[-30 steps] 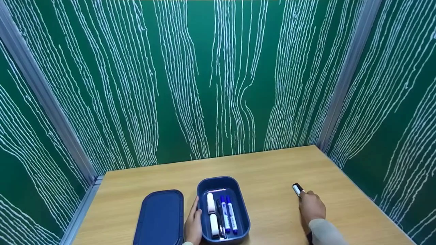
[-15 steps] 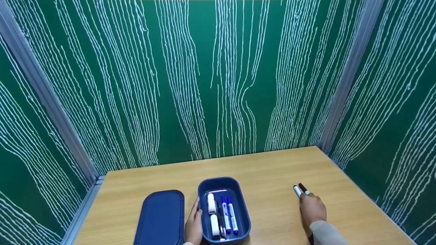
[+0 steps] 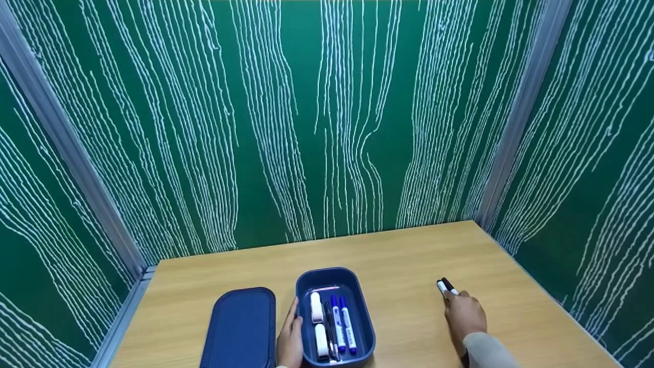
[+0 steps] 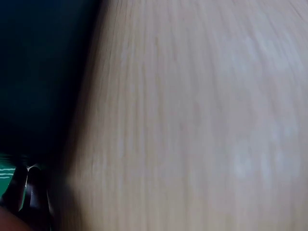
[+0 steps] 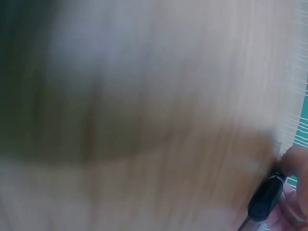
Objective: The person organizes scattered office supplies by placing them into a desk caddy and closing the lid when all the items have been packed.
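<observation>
The left hand (image 3: 290, 340) lies with straight fingers along the nine o'clock wall of the navy box (image 3: 370, 332), just as a second ago; beyond it at nine o'clock lies the navy lid (image 3: 240, 327). Inside the box, two white oblong pieces (image 3: 321, 340) sit at nine o'clock of a black pen (image 3: 330, 327), two blue-capped markers (image 3: 348, 325) at three. Well apart at the box's three o'clock, the right hand (image 3: 466, 314) pinches two dark-capped markers (image 3: 442, 288), caps toward eleven; a second ago they nearly overlapped, now both ends show side by side. Past the tabletop (image 3: 403, 266) at twelve rises a green, white-lined panel (image 3: 393, 168).
</observation>
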`<state>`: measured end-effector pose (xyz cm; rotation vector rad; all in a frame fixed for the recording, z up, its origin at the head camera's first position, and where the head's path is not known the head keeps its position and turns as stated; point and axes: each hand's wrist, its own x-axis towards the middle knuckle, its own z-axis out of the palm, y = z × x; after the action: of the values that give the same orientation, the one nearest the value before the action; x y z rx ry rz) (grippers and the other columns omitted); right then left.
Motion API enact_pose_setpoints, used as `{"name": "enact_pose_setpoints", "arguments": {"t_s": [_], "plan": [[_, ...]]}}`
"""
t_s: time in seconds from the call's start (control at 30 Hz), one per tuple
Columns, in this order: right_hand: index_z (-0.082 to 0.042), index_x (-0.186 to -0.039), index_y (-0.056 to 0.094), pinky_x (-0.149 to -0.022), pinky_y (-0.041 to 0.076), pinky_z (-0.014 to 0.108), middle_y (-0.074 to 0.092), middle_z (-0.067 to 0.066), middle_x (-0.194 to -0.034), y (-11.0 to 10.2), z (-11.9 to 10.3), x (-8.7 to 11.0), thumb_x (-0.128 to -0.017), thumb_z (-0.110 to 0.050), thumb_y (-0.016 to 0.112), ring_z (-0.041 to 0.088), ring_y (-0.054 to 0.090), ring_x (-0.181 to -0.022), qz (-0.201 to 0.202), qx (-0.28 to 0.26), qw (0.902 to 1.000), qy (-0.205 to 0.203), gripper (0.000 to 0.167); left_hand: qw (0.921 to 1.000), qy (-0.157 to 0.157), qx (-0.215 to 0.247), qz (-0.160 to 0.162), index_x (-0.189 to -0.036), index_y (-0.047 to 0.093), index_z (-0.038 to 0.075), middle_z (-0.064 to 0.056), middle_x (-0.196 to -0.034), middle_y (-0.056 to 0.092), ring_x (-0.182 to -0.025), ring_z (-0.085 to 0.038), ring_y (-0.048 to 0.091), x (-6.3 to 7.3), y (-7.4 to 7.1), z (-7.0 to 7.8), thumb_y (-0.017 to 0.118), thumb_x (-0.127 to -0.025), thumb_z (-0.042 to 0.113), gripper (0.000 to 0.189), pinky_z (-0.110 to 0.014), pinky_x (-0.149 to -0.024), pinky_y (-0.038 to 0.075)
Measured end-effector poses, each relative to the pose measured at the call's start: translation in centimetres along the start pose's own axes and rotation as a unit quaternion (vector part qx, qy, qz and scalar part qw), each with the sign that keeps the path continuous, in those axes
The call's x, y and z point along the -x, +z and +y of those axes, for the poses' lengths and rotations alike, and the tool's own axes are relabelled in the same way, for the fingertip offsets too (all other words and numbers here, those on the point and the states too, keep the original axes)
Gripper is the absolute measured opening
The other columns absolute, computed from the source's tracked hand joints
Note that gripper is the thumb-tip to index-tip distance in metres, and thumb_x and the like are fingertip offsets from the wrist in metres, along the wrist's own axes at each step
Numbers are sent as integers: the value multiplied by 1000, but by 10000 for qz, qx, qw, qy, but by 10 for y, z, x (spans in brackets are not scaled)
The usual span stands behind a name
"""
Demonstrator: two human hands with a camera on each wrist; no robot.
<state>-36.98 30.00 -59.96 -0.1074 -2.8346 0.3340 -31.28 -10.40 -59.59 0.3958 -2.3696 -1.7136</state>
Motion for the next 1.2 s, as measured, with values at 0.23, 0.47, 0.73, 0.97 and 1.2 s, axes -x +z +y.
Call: {"name": "enact_pose_setpoints", "arguments": {"t_s": [0.23,0.47,0.73,0.97,1.2], "plan": [[-5,-115,71,-58,53,45,60,19,-84,-1,-2,0,-88,-7,67,27,58,-67,-146,-30,9999,55,27,10000,26,4,26,-146,49,31,-14,-149,47,-133,-41,47,1,-1,0,44,-102,24,45,-61,-101,40],[-7,-112,73,-60,54,47,64,18,-86,0,-2,2,-85,-6,70,28,61,-68,210,-120,9997,-104,27,9999,142,43,44,-146,49,28,-15,-149,48,-132,-41,48,1,-1,0,44,-102,22,45,-60,-101,41],[-5,-115,71,-70,55,48,64,18,-93,2,-2,3,-82,-4,71,31,64,-77,86,-272,9996,-6,34,10000,25,60,17,-146,49,30,-15,-149,47,-133,-42,46,2,-1,1,44,-102,23,45,-62,-102,39],[-4,-117,70,-64,55,43,63,19,-96,-1,-6,4,-81,-3,71,25,62,-74,-15,-590,9982,99,37,10000,52,-4,33,-146,49,30,-14,-148,49,-132,-40,48,2,-1,1,45,-101,23,45,-59,-100,41],[-3,-121,69,-64,53,43,61,19,-95,-7,-13,2,-82,-7,71,24,59,-72,-35,-847,9963,142,40,10000,22,49,-49,-147,48,31,-13,-150,47,-134,-40,46,1,-3,1,44,-102,23,46,-60,-102,40]]}}
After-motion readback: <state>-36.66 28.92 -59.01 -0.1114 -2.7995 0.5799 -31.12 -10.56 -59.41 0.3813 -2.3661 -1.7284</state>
